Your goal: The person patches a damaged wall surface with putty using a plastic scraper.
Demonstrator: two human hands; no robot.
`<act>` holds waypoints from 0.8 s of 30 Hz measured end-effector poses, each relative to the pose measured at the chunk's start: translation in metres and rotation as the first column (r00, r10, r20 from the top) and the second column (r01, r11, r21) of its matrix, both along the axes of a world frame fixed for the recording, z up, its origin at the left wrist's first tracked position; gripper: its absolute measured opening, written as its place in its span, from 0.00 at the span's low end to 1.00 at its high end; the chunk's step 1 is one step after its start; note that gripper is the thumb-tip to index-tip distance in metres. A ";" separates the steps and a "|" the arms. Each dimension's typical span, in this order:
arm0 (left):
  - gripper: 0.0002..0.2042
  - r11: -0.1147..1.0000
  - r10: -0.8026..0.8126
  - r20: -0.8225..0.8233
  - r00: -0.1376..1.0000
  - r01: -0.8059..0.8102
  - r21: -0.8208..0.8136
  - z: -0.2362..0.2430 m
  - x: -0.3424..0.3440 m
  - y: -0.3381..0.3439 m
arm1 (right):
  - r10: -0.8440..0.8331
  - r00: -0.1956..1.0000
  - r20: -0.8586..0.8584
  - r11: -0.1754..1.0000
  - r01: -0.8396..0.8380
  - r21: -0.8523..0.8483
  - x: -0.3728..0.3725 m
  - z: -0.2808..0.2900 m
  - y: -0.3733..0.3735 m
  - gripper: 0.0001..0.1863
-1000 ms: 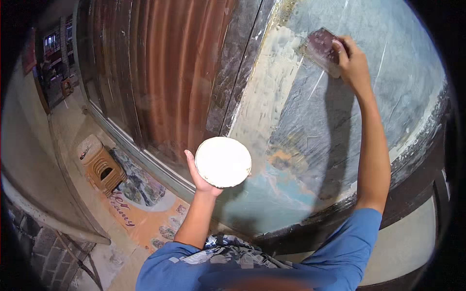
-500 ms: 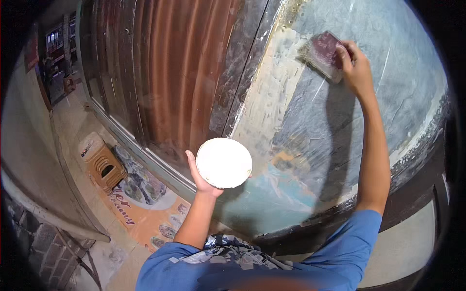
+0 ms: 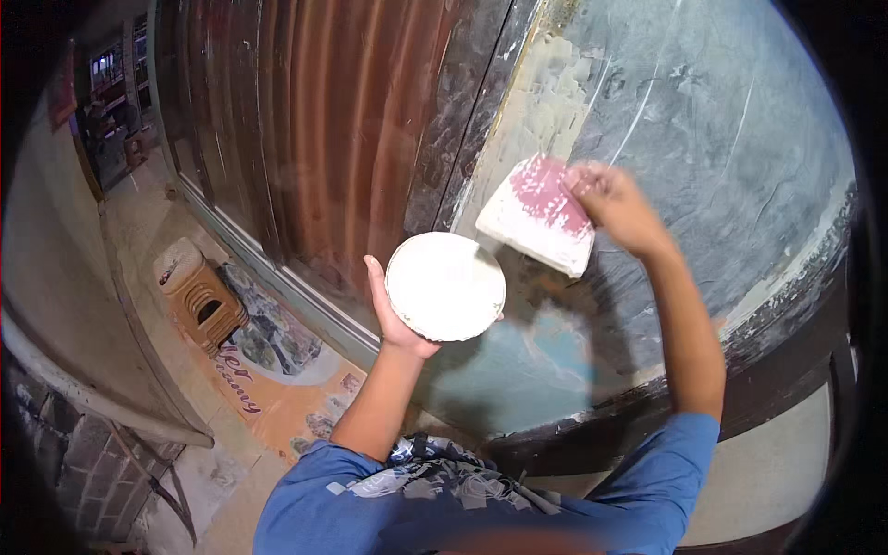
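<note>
My left hand [image 3: 401, 343] holds a round tub or disc heaped with bright white paste [image 3: 445, 286] from below, at the centre of the view. Just above and right of it, my right hand [image 3: 618, 205] grips a flat pinkish scraper [image 3: 536, 215], its broad edge and part of its face coated in white. Behind them is a blue-grey wall panel [image 3: 712, 139] with white streaks and a rough cream band of filler [image 3: 541, 97] along its left side.
A brown corrugated surface [image 3: 324, 111] with a dark frame stands at left. A tan plastic stool [image 3: 199, 305] rests on a printed orange sheet [image 3: 245, 407] on the floor. A grey pipe [image 3: 129, 416] and brick wall [image 3: 88, 462] are lower left; a passage opens upper left.
My right hand has brought the scraper down and leftward from high on the panel, and its white-coated face now shows. The tub in my left hand has risen slightly rightward.
</note>
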State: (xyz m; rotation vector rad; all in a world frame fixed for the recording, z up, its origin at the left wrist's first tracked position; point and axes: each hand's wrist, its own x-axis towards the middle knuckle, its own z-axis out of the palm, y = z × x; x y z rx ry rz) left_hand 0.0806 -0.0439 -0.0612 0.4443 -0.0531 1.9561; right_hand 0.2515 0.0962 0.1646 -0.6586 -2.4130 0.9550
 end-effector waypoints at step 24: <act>0.47 0.999 -0.049 -0.005 0.999 0.049 -0.013 0.000 0.012 -0.004 | -0.039 0.999 -0.019 0.997 0.038 -0.066 0.023 -0.035 0.009 0.13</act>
